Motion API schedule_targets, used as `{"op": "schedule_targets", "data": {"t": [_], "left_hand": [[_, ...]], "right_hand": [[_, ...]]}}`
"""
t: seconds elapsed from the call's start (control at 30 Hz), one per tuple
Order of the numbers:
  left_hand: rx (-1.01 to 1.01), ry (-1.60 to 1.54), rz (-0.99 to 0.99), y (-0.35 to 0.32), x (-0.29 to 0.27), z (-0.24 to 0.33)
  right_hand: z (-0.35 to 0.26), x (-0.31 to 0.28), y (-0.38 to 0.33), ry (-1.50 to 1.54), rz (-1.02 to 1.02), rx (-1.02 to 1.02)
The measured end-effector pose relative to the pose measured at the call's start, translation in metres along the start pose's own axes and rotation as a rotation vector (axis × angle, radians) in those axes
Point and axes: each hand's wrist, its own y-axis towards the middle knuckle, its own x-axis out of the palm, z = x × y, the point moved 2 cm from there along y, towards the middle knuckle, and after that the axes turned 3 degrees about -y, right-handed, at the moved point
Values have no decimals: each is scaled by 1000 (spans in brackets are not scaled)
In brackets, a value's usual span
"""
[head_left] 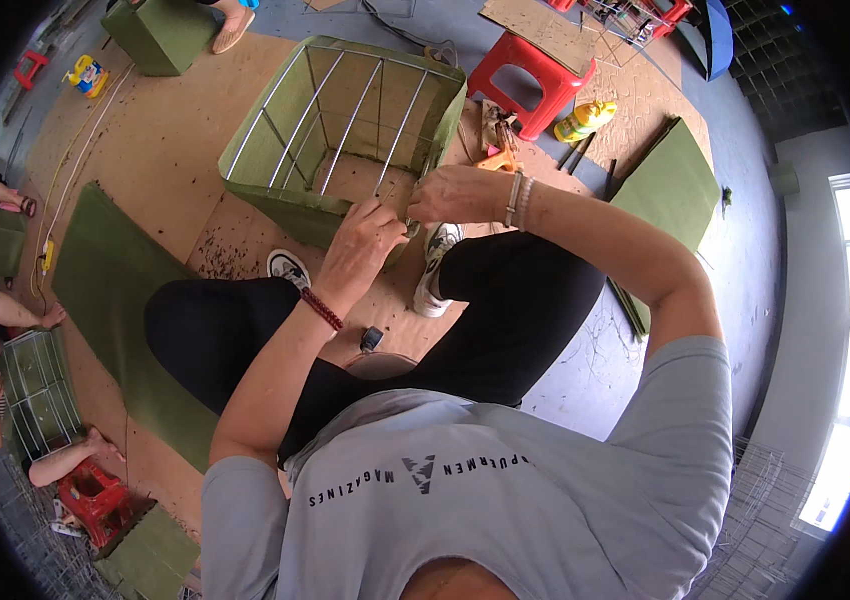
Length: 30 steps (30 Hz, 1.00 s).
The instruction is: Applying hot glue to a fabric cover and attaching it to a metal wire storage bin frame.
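Note:
In front of me stands a box-shaped metal wire frame (317, 118) with green sheet (280, 205) around its sides; silvery wires cross its upper face. At its near right corner my left hand (360, 243) is closed, thumb and fingers pinched together at the green edge. My right hand (453, 194) is closed just beside it on the same corner, close to the left fingertips. What lies between the fingers is too small to make out. A dark red bead bracelet is on my left wrist, pale bracelets on my right.
A green sheet (125, 320) lies left of my knee, another green panel (670, 185) at right. Behind the box are a red stool (525, 80), a yellow bottle (585, 120) and an orange-handled tool (498, 160). People sit at left near another wire frame (45, 390).

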Motion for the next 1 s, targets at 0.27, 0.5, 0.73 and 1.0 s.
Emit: {"op": "schedule_targets", "data": {"t": [0.27,0.5,0.73,1.0], "left_hand": [[18,-76,11,0,-17,-5],[55,129,14,-12,-49,-34],[231,195,-171,1,-52,-51],[243,184,-166,2,-48,-54]], "right_hand": [[-44,14,-3,165,568,203],[-39,17,-4,176,467,163],[-75,5,20,65,519,437],[-83,31,37,53,516,590]]}}
